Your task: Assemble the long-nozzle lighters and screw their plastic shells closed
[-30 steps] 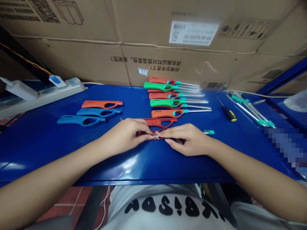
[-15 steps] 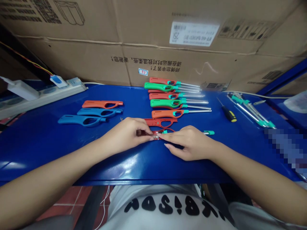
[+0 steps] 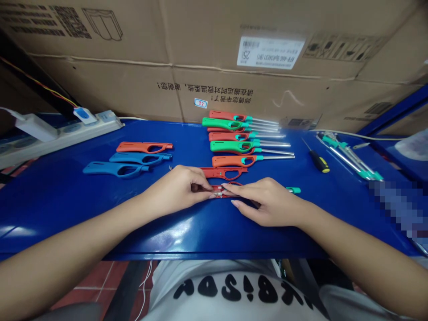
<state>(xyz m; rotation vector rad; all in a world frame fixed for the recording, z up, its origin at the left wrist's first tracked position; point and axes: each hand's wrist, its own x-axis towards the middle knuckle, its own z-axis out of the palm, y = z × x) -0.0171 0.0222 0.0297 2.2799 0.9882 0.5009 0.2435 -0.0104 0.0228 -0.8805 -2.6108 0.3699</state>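
Note:
On the near middle of the blue table lies an opened red lighter half-shell [image 3: 228, 195] with small metal parts in it. My left hand [image 3: 182, 189] pinches its left end between thumb and fingers. My right hand [image 3: 276, 203] rests its outstretched fingertips on the parts inside, the thumb held apart; it covers much of the shell. A tube end with a green tip [image 3: 294, 190] sticks out to the right of that hand. Just behind lies another red half-shell [image 3: 227, 172], its inner side up.
Finished-looking lighters [image 3: 237, 161] in orange, red and green lie in a row behind. Blue half-shells [image 3: 115, 169] and an orange one [image 3: 144, 147] lie left. To the right are a screwdriver [image 3: 319, 161] and metal tubes [image 3: 347, 156]. A power strip [image 3: 70, 136] and cardboard box [image 3: 207, 73] border the table.
My right fingertips have shifted slightly left over the parts, now covering the green piece that showed in the shell. My left hand keeps its pinch. The whole view has moved slightly.

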